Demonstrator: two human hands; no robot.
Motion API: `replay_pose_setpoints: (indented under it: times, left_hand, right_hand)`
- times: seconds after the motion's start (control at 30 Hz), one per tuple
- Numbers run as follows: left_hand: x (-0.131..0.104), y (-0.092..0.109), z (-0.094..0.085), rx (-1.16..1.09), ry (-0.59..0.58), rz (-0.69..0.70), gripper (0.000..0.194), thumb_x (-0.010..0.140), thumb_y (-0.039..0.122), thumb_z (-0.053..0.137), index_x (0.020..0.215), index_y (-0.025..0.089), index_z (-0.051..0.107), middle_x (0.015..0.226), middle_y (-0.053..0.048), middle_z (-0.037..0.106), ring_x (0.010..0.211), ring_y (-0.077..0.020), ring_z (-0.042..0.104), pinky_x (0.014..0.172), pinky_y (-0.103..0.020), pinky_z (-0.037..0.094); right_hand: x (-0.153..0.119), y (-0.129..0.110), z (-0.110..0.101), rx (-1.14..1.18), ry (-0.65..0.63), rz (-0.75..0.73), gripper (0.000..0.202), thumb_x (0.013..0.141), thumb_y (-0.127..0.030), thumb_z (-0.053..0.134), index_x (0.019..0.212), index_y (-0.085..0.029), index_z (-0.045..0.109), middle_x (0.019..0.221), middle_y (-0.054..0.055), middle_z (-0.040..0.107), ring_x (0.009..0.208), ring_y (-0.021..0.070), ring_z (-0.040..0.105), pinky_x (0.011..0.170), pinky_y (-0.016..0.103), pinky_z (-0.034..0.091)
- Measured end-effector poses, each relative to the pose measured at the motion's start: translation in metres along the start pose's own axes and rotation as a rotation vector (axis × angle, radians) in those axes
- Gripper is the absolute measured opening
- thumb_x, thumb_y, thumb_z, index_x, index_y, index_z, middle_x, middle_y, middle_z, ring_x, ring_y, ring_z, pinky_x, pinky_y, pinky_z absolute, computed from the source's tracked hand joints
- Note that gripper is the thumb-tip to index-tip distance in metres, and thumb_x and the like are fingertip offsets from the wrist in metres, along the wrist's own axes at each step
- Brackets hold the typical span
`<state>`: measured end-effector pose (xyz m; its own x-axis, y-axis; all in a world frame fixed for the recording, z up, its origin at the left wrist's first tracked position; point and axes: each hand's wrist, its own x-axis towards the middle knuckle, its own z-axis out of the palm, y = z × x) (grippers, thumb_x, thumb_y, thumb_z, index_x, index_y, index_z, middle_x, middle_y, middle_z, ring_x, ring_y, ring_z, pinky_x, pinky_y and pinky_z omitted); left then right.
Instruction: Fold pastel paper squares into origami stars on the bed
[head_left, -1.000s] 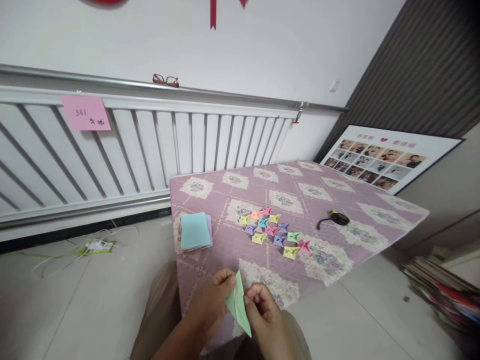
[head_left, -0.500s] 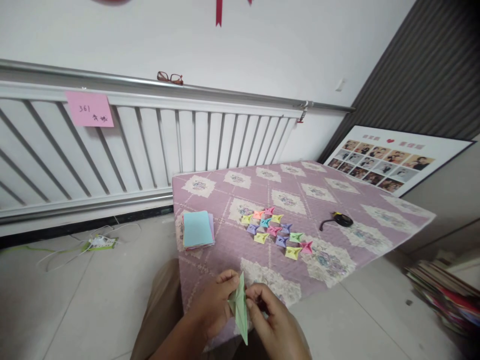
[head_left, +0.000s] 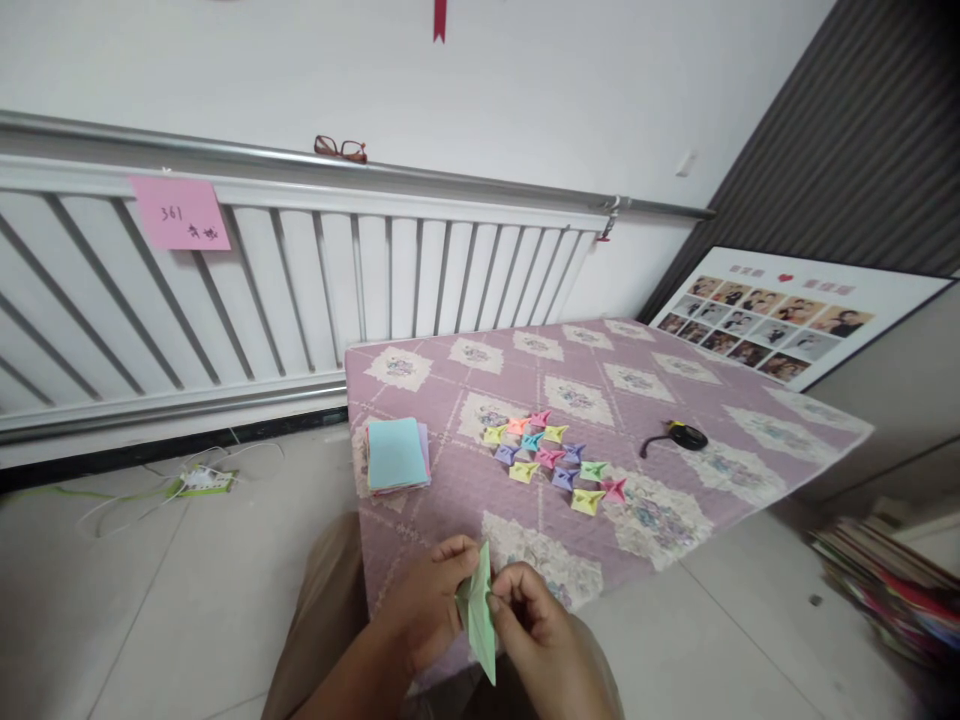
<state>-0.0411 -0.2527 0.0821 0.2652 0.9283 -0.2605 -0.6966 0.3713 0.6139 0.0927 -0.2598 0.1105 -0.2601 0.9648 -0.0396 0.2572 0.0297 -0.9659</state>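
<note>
A folded light green paper (head_left: 481,615) is held between my two hands over the near edge of the cloth-covered table (head_left: 442,520). My left hand (head_left: 435,600) grips its left side, thumb on top. At its right side, my right hand (head_left: 536,625) pinches the paper between thumb and fingers. Several small folded paper pieces (head_left: 551,458) in pink, yellow, blue, purple, green and orange stand in slanting rows beyond my hands. To the left lies a stack of square paper sheets (head_left: 396,454), light blue on top.
A black coiled item (head_left: 687,436) lies on the table's right part. Behind the table is a white radiator (head_left: 337,270) with glasses (head_left: 340,149) on its pipe. A photo board (head_left: 795,315) leans at the right. A power strip (head_left: 208,482) sits on the floor at left.
The green paper has turned slightly and shows more of its inner face. My hands keep hold of it, nearly in place. The camera view has shifted slightly.
</note>
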Motion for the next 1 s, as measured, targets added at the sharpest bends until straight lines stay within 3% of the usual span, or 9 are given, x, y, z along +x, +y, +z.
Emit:
replay_pose_setpoints:
  times: [0.17,0.3,0.4,0.5,0.6,0.67,0.73,0.87,1.0]
  left_hand:
    - [0.0,-0.003,-0.004,-0.011,-0.003,0.004,0.034,0.065,0.038,0.078,0.066,0.018,0.051,0.059,0.006,0.044,0.056,-0.0085,0.038,0.057,-0.023,0.033]
    - [-0.002,-0.001,-0.004,-0.013,0.001,-0.019,0.033,0.064,0.038,0.078,0.066,0.018,0.051,0.06,0.006,0.045,0.055,-0.0087,0.039,0.057,-0.023,0.034]
    - [-0.005,0.003,-0.002,-0.015,-0.014,-0.024,0.029,0.067,0.036,0.076,0.066,0.019,0.052,0.061,0.005,0.046,0.056,-0.0092,0.041,0.057,-0.023,0.035]
    - [-0.004,0.001,-0.005,-0.004,-0.031,-0.034,0.027,0.069,0.035,0.074,0.066,0.018,0.054,0.06,0.005,0.047,0.056,-0.0094,0.042,0.058,-0.024,0.035]
    - [-0.001,-0.001,-0.015,0.066,-0.011,0.011,0.024,0.072,0.037,0.073,0.079,0.018,0.061,0.068,0.004,0.052,0.062,-0.0109,0.046,0.062,-0.024,0.038]
    - [-0.002,0.002,-0.021,0.161,-0.043,0.081,0.032,0.075,0.04,0.072,0.099,0.021,0.063,0.085,0.0,0.059,0.075,-0.014,0.053,0.071,-0.027,0.041]
    - [-0.007,0.012,-0.026,0.286,-0.161,0.17,0.042,0.078,0.04,0.07,0.115,0.025,0.059,0.11,-0.004,0.059,0.095,-0.0189,0.055,0.084,-0.032,0.041]
    - [-0.022,0.039,-0.026,0.677,-0.423,0.265,0.047,0.075,0.027,0.073,0.119,0.028,0.059,0.142,-0.007,0.039,0.126,-0.0263,0.04,0.096,-0.035,0.036]
    - [-0.027,0.05,-0.021,1.011,-0.327,0.302,0.032,0.072,0.02,0.071,0.103,0.024,0.067,0.13,-0.007,0.051,0.116,-0.0251,0.048,0.092,-0.033,0.036]
  right_hand:
    - [-0.002,-0.005,-0.006,-0.235,-0.037,-0.142,0.012,0.081,-0.024,0.051,0.071,-0.024,0.056,0.066,-0.003,0.055,0.063,0.0146,0.053,0.06,0.023,0.041]
    - [0.0,-0.009,-0.014,-0.386,-0.166,-0.282,0.023,0.081,-0.015,0.046,0.079,-0.027,0.066,0.08,0.002,0.063,0.075,0.0171,0.06,0.068,0.025,0.045]
    - [0.003,-0.008,-0.018,-0.445,-0.265,-0.343,0.032,0.079,-0.01,0.044,0.089,-0.029,0.069,0.087,0.003,0.065,0.082,0.0177,0.061,0.071,0.025,0.046]
    - [0.006,-0.003,-0.02,-0.457,-0.296,-0.379,0.029,0.079,-0.01,0.048,0.086,-0.029,0.069,0.083,0.002,0.063,0.078,0.0169,0.06,0.068,0.024,0.045]
    - [0.008,0.001,-0.024,-0.457,-0.306,-0.393,0.026,0.079,-0.01,0.051,0.084,-0.029,0.069,0.08,0.001,0.062,0.075,0.0157,0.058,0.066,0.023,0.044]
    - [0.009,0.003,-0.028,-0.468,-0.313,-0.387,0.026,0.081,-0.011,0.05,0.086,-0.029,0.068,0.082,0.001,0.062,0.077,0.0156,0.058,0.067,0.023,0.043]
    - [0.01,0.003,-0.031,-0.486,-0.314,-0.375,0.025,0.082,-0.012,0.05,0.086,-0.029,0.067,0.084,0.001,0.063,0.078,0.0158,0.059,0.067,0.023,0.042]
    - [0.011,-0.001,-0.035,-0.5,-0.307,-0.369,0.02,0.083,-0.015,0.052,0.085,-0.028,0.067,0.084,0.002,0.063,0.078,0.0166,0.059,0.067,0.024,0.042]
    - [0.011,-0.003,-0.039,-0.444,-0.298,-0.348,0.015,0.085,-0.019,0.054,0.083,-0.028,0.066,0.084,0.002,0.062,0.076,0.0165,0.058,0.065,0.024,0.042]
